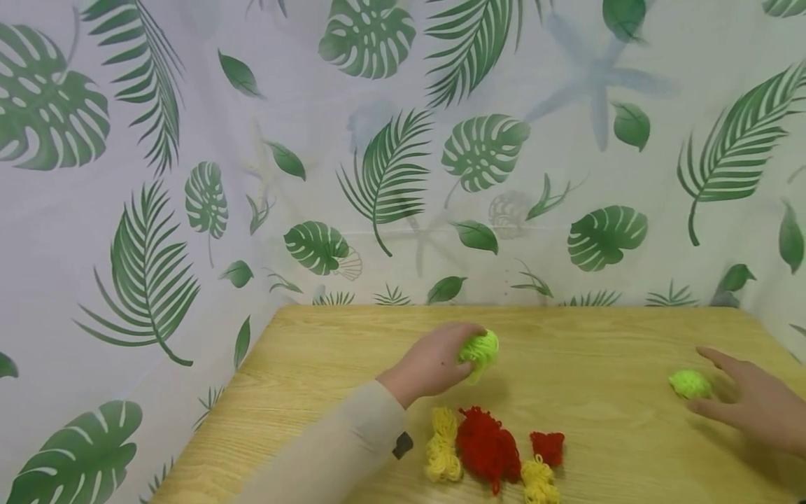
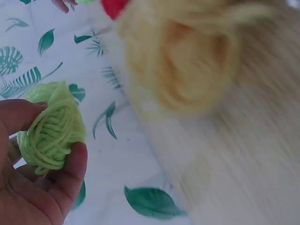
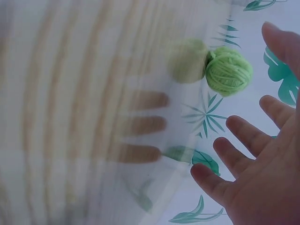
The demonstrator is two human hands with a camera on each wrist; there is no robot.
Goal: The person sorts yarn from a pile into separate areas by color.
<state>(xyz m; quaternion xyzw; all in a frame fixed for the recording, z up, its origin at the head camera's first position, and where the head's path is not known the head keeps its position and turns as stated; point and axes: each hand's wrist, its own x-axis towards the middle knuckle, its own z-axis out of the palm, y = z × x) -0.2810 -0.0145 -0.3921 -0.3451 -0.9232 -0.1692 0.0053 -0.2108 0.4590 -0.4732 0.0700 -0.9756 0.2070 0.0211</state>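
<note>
My left hand (image 1: 434, 360) grips a lime-green ball of yarn (image 1: 481, 352) above the middle of the table. In the left wrist view the thumb and fingers pinch that yarn (image 2: 51, 131) from both sides. On the right, my right hand (image 1: 752, 402) is spread beside a second lime-green yarn ball (image 1: 690, 383) that sits on the table. The right wrist view shows this ball (image 3: 228, 71) apart from the straight fingers (image 3: 248, 136), with nothing in the hand.
Below the left hand lie a yellow yarn bundle (image 1: 443, 448), a large red yarn bundle (image 1: 487, 448), a small red one (image 1: 548, 446) and another yellow one (image 1: 539, 481). The wooden table (image 1: 598, 343) meets a leaf-printed cloth (image 1: 403, 266) at its back edge.
</note>
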